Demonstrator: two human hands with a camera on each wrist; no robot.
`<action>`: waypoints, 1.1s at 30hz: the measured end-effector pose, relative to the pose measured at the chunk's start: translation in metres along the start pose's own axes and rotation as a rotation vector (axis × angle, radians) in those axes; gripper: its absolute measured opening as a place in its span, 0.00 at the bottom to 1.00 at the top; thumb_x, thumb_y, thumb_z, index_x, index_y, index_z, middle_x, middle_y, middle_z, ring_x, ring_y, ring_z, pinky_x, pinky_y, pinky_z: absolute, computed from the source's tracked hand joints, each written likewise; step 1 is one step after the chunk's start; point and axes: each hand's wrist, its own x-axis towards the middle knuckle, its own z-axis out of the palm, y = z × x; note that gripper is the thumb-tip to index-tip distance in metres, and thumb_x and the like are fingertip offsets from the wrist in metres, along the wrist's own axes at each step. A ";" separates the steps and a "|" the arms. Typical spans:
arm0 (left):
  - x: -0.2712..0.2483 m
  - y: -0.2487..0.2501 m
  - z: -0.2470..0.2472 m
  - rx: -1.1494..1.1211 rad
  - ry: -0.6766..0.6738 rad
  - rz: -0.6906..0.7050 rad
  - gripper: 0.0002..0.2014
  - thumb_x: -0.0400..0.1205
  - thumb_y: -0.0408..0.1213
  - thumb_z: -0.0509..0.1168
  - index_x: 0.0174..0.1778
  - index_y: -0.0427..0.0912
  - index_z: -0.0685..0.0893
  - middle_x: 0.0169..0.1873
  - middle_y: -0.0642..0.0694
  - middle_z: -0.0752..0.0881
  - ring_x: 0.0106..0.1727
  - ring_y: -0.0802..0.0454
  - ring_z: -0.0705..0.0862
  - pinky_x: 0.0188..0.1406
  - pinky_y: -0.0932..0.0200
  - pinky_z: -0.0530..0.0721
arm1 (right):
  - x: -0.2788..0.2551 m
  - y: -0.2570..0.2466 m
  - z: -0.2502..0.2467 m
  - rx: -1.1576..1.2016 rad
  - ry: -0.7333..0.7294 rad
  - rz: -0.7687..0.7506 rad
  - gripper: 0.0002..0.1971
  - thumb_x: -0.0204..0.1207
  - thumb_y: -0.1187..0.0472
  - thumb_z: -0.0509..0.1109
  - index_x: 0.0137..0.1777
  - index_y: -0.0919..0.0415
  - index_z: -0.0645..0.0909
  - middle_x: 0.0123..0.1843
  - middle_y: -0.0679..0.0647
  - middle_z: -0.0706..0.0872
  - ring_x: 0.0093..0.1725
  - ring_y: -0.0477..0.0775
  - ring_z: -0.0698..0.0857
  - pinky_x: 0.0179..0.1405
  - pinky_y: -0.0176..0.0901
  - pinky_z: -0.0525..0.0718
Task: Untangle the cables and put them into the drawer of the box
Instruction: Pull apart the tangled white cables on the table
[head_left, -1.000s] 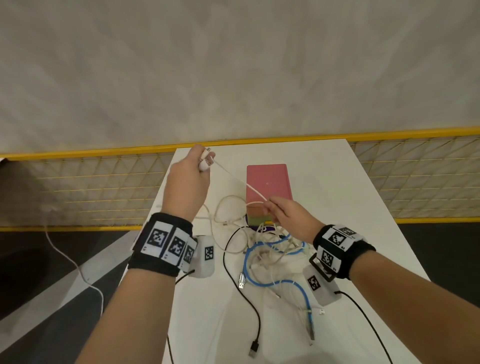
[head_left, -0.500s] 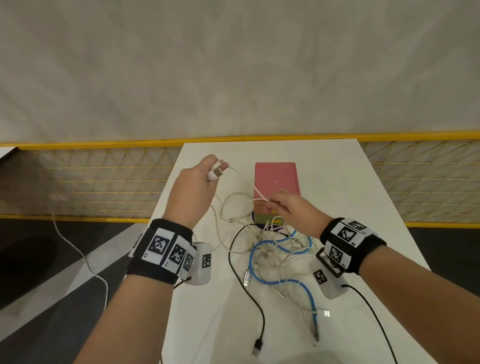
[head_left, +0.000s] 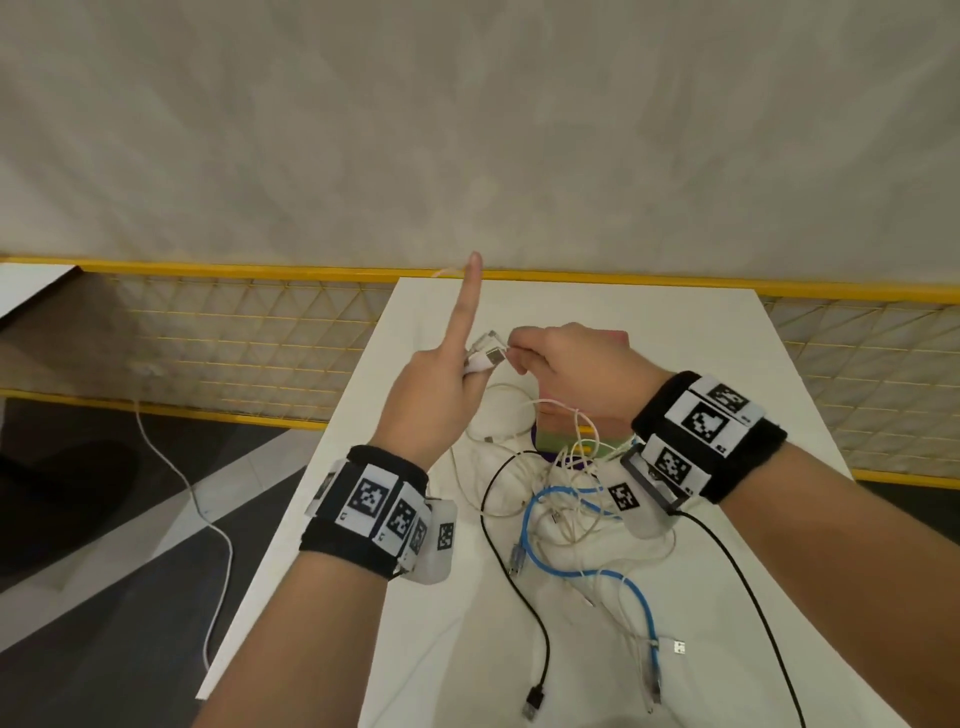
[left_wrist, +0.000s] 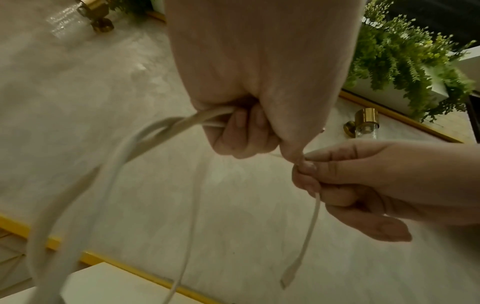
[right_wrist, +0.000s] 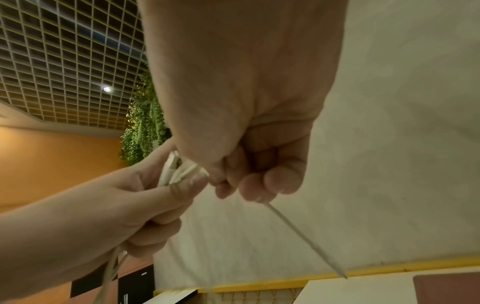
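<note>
Head view showed both hands raised above the counter (head_left: 701, 364), left hand (head_left: 441, 395) gripping a white cable (head_left: 485, 358) by its plug end with forefinger straight, right hand (head_left: 576, 369) pinching the same cable just beside it. Trailing length ran down into the tangle (head_left: 566, 499) below the right wrist, so a hard pull would likely tighten knots or drag the pile. No brand or writing was legible; the box (head_left: 558, 436) sat mostly hidden under the right hand.

Both hands' grip on one white cable (right_wrist: 306, 238).
</note>
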 end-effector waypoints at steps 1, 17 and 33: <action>0.001 0.000 0.001 0.011 -0.013 -0.003 0.46 0.84 0.36 0.62 0.77 0.75 0.33 0.21 0.42 0.75 0.22 0.44 0.76 0.25 0.41 0.81 | -0.001 0.001 0.002 0.012 -0.009 0.003 0.12 0.86 0.56 0.53 0.48 0.59 0.76 0.33 0.49 0.79 0.35 0.55 0.80 0.31 0.43 0.70; -0.014 -0.038 0.030 -0.117 0.001 -0.192 0.09 0.88 0.46 0.55 0.58 0.45 0.73 0.23 0.55 0.72 0.25 0.55 0.73 0.29 0.55 0.68 | 0.058 0.036 0.070 -0.086 -0.207 0.189 0.23 0.80 0.65 0.60 0.75 0.53 0.69 0.68 0.61 0.78 0.63 0.62 0.81 0.61 0.53 0.81; -0.021 -0.047 0.036 -0.496 0.151 -0.542 0.14 0.90 0.45 0.51 0.48 0.38 0.74 0.27 0.46 0.73 0.23 0.57 0.68 0.20 0.65 0.70 | 0.015 0.040 0.087 0.061 0.024 0.188 0.10 0.84 0.57 0.55 0.55 0.64 0.72 0.37 0.62 0.85 0.35 0.65 0.84 0.32 0.52 0.79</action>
